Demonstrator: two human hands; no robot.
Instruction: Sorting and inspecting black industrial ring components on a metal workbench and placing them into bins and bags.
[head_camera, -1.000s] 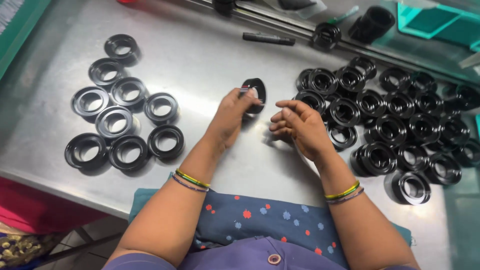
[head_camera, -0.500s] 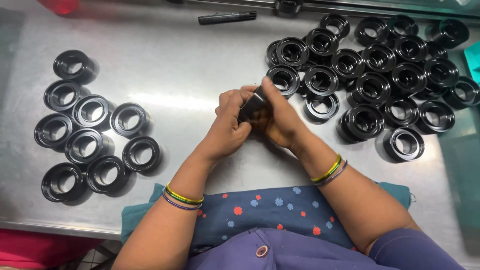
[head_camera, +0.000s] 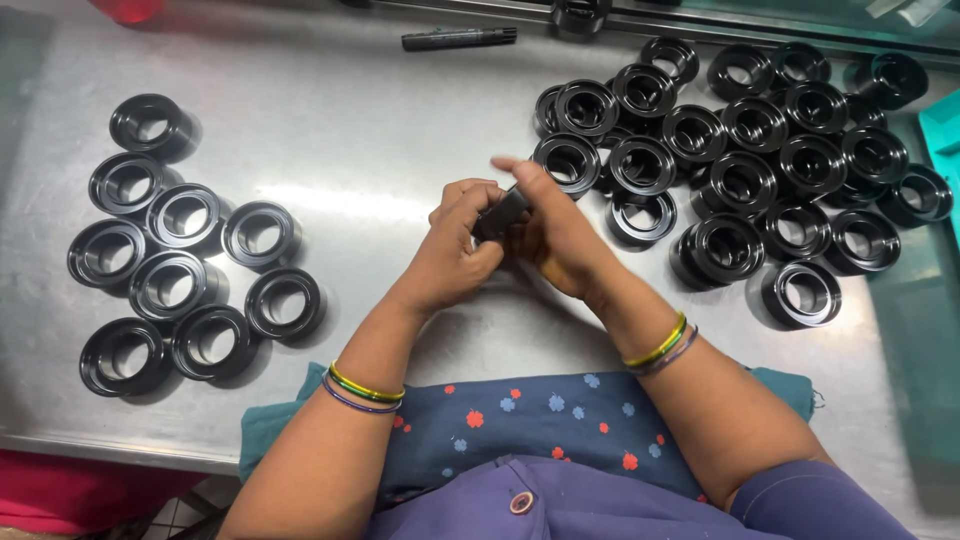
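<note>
A brushed steel worktable (head_camera: 380, 150) fills the view, lit so that a pale streak of glare runs across its middle. On its left part lie nine glossy black plastic rings (head_camera: 187, 217), set out loosely in a cluster, most touching a neighbour. On the right lies a much larger heap of the same rings (head_camera: 740, 180), about twenty-three that can be counted, some overlapping so the exact number cannot be told. Near the far edge lies one black marker pen (head_camera: 459, 38), well apart from both groups.

Between the two groups, above the table's middle, the left hand (head_camera: 455, 250) and the right hand (head_camera: 555, 235) are pressed together around one black ring (head_camera: 500, 213), held on edge. Both hands are closed on it: the left fingers curl over its near side, the right thumb and fingers clamp the far side, with the right forefinger stretched out straight. Each wrist wears a small stack of thin bangles, green, yellow and violet. A teal cloth (head_camera: 270, 430) lies at the near edge under a dark blue dotted garment.
</note>
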